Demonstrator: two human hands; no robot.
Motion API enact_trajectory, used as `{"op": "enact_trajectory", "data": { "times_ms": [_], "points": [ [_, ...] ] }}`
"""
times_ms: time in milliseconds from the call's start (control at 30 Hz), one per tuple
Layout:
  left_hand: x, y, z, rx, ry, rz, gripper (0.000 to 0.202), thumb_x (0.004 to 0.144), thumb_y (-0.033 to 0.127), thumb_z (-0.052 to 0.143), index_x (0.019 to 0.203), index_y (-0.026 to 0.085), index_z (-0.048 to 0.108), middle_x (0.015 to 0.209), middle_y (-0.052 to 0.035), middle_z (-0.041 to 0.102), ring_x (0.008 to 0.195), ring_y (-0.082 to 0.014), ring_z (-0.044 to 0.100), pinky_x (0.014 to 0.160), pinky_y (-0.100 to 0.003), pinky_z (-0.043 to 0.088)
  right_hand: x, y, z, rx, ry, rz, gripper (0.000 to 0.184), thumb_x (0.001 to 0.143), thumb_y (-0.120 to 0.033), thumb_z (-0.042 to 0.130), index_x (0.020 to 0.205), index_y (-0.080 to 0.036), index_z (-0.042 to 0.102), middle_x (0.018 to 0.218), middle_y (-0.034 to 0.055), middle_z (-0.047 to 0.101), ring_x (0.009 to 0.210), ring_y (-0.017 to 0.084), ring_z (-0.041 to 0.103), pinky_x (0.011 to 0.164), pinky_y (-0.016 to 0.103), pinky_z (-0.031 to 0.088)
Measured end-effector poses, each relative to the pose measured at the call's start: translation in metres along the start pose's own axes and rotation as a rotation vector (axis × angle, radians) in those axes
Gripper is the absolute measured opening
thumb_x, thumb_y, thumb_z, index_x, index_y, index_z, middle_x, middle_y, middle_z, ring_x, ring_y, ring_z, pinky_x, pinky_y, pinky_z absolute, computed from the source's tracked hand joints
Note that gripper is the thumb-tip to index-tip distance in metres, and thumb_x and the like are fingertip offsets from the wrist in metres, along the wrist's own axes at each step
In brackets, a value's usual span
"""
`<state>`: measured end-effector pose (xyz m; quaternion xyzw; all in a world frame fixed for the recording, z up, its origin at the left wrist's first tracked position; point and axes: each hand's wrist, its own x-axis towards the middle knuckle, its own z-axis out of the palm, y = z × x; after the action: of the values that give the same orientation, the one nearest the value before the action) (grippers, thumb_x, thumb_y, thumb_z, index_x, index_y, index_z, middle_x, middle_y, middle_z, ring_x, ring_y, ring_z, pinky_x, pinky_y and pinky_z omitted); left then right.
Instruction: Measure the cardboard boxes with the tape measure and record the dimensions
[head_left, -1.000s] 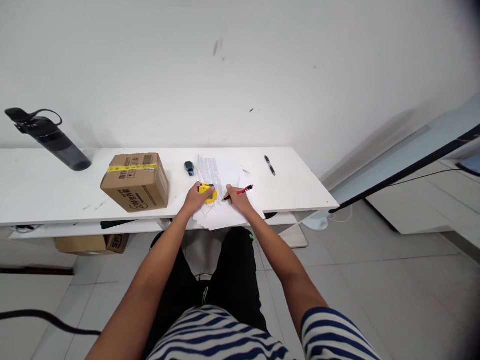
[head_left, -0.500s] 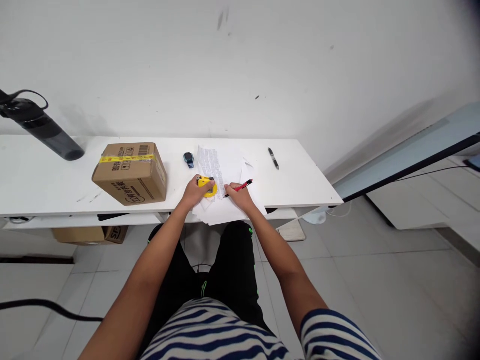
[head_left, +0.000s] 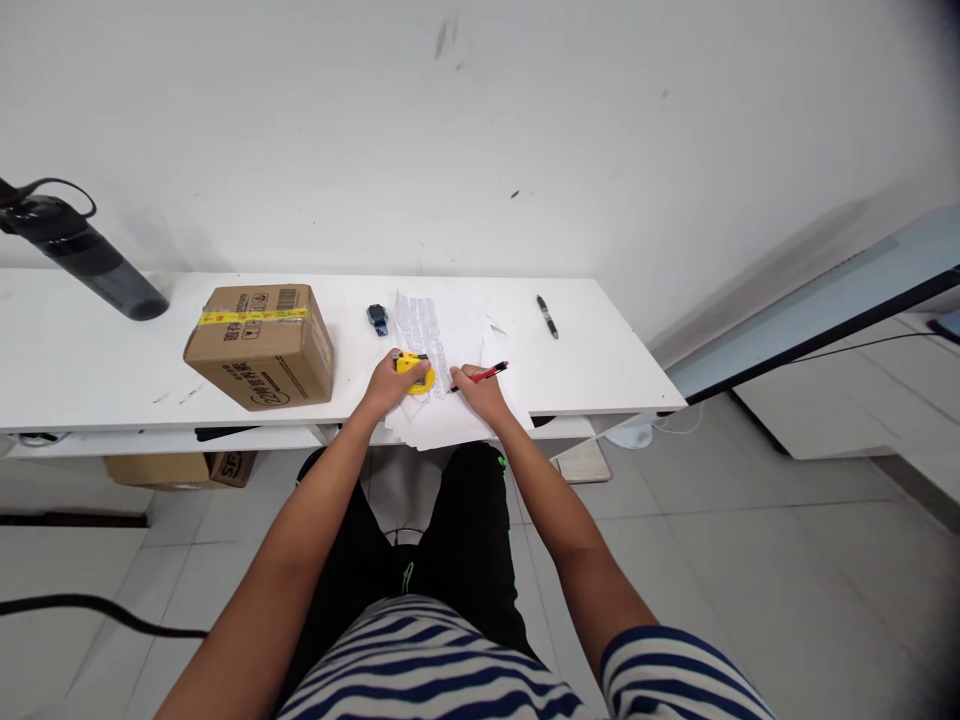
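Observation:
A stack of white papers [head_left: 450, 420] lies at the front edge of the white table [head_left: 90, 370]; the top sheet carries handwriting. My left hand [head_left: 386, 385] is closed on a small yellow tape measure [head_left: 416, 372] that rests on the papers. My right hand [head_left: 480, 393] is closed on a red pen [head_left: 484, 375], its tip down on the paper just right of the tape measure. The two hands are a short gap apart.
A taped cardboard box [head_left: 259, 345] stands left of the papers. A blue watch [head_left: 377, 319] lies behind them, a black pen [head_left: 547, 316] to the right. A dark bottle [head_left: 82, 260] stands at far left. Another box [head_left: 180, 468] sits under the table.
The view shifted slightly between the first earlier frame and now. My hands stay on the tape measure and pen in nearly the same place; the red pen tilted a little.

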<state>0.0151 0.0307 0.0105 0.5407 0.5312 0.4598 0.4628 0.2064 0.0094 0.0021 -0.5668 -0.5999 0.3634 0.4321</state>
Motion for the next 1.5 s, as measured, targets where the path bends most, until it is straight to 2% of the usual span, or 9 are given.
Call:
{"op": "enact_trajectory", "data": {
  "times_ms": [233, 400, 700, 867, 1133, 1367, 1500],
  "points": [
    [-0.0001, -0.0008, -0.0012, 0.033, -0.006, -0.005, 0.048, 0.063, 0.056, 0.077, 0.078, 0.02, 0.049, 0.073, 0.0021, 0.057, 0.065, -0.0124, 0.054, 0.059, -0.024, 0.044, -0.0022, -0.0025, 0.0001, 0.013, 0.049, 0.009, 0.036, 0.08, -0.046, 0.051, 0.054, -0.023, 0.045, 0.056, -0.0011, 0.052, 0.065, 0.016, 0.05, 0.065, 0.029, 0.04],
    [-0.0001, -0.0013, -0.0014, 0.04, -0.012, 0.014, 0.048, 0.065, 0.056, 0.076, 0.077, 0.02, 0.048, 0.072, 0.0024, 0.056, 0.065, -0.0119, 0.053, 0.059, -0.024, 0.043, -0.0022, -0.0015, -0.0003, 0.015, 0.018, 0.019, 0.035, 0.079, -0.045, 0.053, 0.053, -0.023, 0.045, 0.056, -0.0014, 0.052, 0.065, 0.016, 0.049, 0.065, 0.029, 0.04],
    [-0.0007, -0.0008, -0.0004, 0.011, -0.006, 0.003, 0.048, 0.063, 0.056, 0.078, 0.078, 0.02, 0.05, 0.072, 0.0024, 0.057, 0.064, -0.0116, 0.053, 0.058, -0.023, 0.042, -0.0035, -0.0009, -0.0001, 0.006, 0.067, 0.012, 0.037, 0.08, -0.048, 0.05, 0.054, -0.023, 0.042, 0.054, -0.0015, 0.047, 0.064, 0.016, 0.047, 0.063, 0.029, 0.039],
    [0.0002, -0.0019, 0.0, 0.002, -0.007, 0.002, 0.048, 0.063, 0.056, 0.078, 0.078, 0.02, 0.049, 0.072, 0.0022, 0.057, 0.064, -0.012, 0.054, 0.058, -0.023, 0.043, -0.0036, -0.0023, -0.0004, 0.003, 0.043, 0.012, 0.037, 0.079, -0.048, 0.051, 0.054, -0.023, 0.041, 0.053, -0.0021, 0.045, 0.063, 0.015, 0.045, 0.061, 0.029, 0.038],
    [-0.001, 0.0001, -0.0003, 0.008, -0.013, 0.002, 0.048, 0.063, 0.056, 0.078, 0.079, 0.02, 0.05, 0.073, 0.0023, 0.057, 0.064, -0.0116, 0.053, 0.058, -0.023, 0.043, -0.005, -0.0042, -0.0004, 0.035, 0.134, 0.03, 0.037, 0.079, -0.044, 0.05, 0.051, -0.023, 0.041, 0.05, -0.0034, 0.041, 0.057, 0.014, 0.042, 0.059, 0.029, 0.036],
    [0.0027, -0.0043, -0.0014, 0.017, -0.01, 0.007, 0.048, 0.063, 0.057, 0.077, 0.078, 0.021, 0.049, 0.072, 0.0027, 0.057, 0.064, -0.0123, 0.054, 0.058, -0.024, 0.044, -0.0015, 0.0008, 0.0004, 0.027, 0.107, 0.036, 0.036, 0.078, -0.043, 0.052, 0.05, -0.023, 0.043, 0.051, -0.0035, 0.045, 0.058, 0.014, 0.044, 0.061, 0.029, 0.038],
    [-0.0023, -0.0046, -0.0053, 0.054, 0.027, 0.007, 0.048, 0.063, 0.058, 0.076, 0.079, 0.021, 0.051, 0.072, 0.0023, 0.059, 0.063, -0.0135, 0.055, 0.057, -0.025, 0.044, -0.0013, -0.0003, 0.001, -0.001, 0.068, -0.002, 0.036, 0.079, -0.047, 0.052, 0.052, -0.023, 0.048, 0.053, -0.0023, 0.049, 0.061, 0.017, 0.049, 0.065, 0.03, 0.041]
  ]
}}
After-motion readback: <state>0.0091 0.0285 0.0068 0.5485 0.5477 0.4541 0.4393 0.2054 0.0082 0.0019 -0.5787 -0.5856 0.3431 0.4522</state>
